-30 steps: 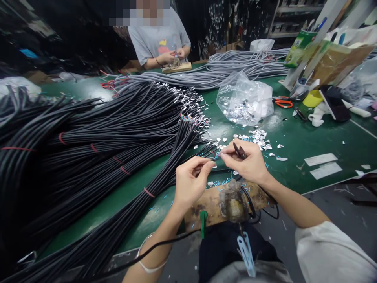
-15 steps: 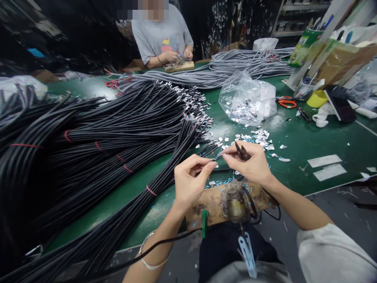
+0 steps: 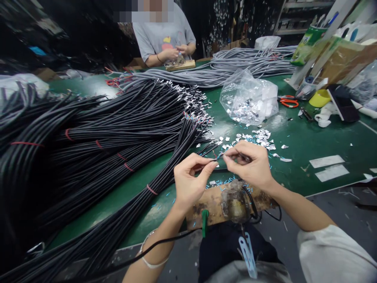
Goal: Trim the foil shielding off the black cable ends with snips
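My left hand (image 3: 191, 179) pinches the end of a black cable between thumb and forefinger. Thin coloured wires (image 3: 219, 155), blue and red among them, stick out of that end toward the right. My right hand (image 3: 253, 164) is closed, its thumb and forefinger at the tips of these wires. Tucked in the same palm are dark-bladed snips (image 3: 244, 158), mostly hidden by the fingers. Both hands are above a wooden board (image 3: 203, 200) that carries a stained metal block (image 3: 235, 204).
Bundles of black cables (image 3: 126, 133) with stripped ends cover the left side. Foil scraps (image 3: 262, 137) and blue wire bits lie beyond my hands. Behind them are a clear plastic bag (image 3: 249, 98), orange-handled scissors (image 3: 288, 101) and grey cables (image 3: 235, 63). A co-worker (image 3: 165, 39) sits opposite.
My right hand has turned, so the snips that pointed up now lie mostly hidden in the palm. More of the coloured wires shows between my hands. The left hand keeps its pinch.
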A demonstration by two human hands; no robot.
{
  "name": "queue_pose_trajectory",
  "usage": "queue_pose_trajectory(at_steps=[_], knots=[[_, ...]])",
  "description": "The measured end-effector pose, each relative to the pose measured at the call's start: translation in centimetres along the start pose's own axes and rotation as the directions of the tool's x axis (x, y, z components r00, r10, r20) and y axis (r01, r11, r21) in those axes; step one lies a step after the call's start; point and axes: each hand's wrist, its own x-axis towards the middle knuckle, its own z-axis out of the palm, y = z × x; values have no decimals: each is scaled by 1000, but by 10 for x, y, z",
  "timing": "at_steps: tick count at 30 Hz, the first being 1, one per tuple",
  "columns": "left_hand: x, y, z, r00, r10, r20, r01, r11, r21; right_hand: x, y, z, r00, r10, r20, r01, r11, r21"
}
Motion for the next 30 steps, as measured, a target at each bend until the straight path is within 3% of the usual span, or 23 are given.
queue_pose_trajectory(at_steps=[2, 6, 10, 12, 14, 16, 17, 19, 22, 25, 30], knots=[[-1, -1, 0, 999, 52, -6, -52, 998, 37, 1, -1, -3, 999, -41, 1, 41, 999, -7], [1, -3, -3, 993, 83, 86, -92, 990, 108, 2, 3, -8, 984, -103, 147, 107, 994, -21], [4, -1, -10, 967, -38, 253, 31, 999, 34, 2, 6, -7, 979, -123, 163, 117, 992, 49], [4, 0, -12, 967, -20, 254, 20, 1000, 4, 2, 8, -2, 984, -51, 170, 16, 979, 202], [3, 0, -14, 977, 125, 171, -134, 990, 41, 1, 9, 4, 956, 92, 279, -193, 912, 361], [1, 1, -14, 948, 306, 82, -316, 936, 157, -1, 10, 8, 903, 199, 381, -359, 835, 416], [0, 1, -13, 926, 373, 52, -375, 900, 222, -1, 9, 8, 898, 221, 382, -375, 837, 398], [-2, 2, -12, 891, 454, -7, -428, 845, 321, -3, 7, 6, 941, 196, 277, -279, 911, 303], [-3, 3, -12, 866, 494, -81, -428, 814, 393, -5, 3, 1, 986, 46, 160, -63, 993, 102], [-2, 4, -13, 861, 501, -92, -425, 805, 414, -5, 0, -1, 981, -37, 193, 31, 999, 33], [-2, 5, -13, 852, 518, -83, -439, 791, 425, -4, 0, 1, 974, -53, 220, 36, 996, 78]])
